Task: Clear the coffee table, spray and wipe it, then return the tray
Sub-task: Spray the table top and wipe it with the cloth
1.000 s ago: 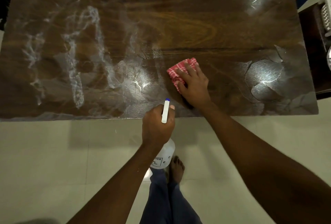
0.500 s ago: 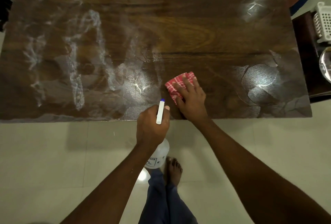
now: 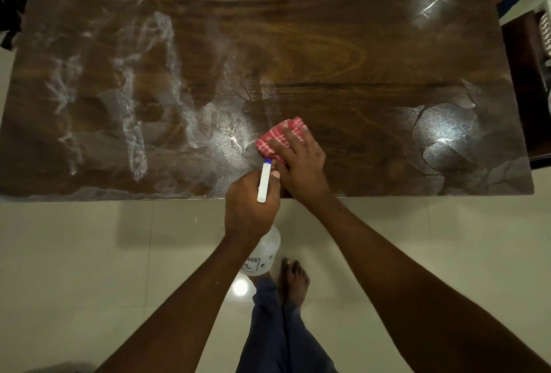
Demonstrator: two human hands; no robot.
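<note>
The dark wooden coffee table [image 3: 298,29] fills the upper half of the view, its left half streaked with white spray. My right hand [image 3: 301,160] presses flat on a folded red checked cloth [image 3: 277,137] near the table's front edge, at the middle. My left hand [image 3: 250,205] grips a white spray bottle [image 3: 262,253] just below the table's front edge; the bottle's nozzle points toward the cloth and its body hangs under my fist. The tray is not in view.
A dark side table [image 3: 527,74] stands at the right edge, carrying a white slatted basket [image 3: 545,29] that is cut off by the frame. Pale floor tiles [image 3: 89,268] lie below the table. My bare foot [image 3: 293,280] and blue trouser legs are beneath the bottle.
My right hand has slid the cloth leftward and nearer the front edge. My left hand with the bottle has stayed close beside it.
</note>
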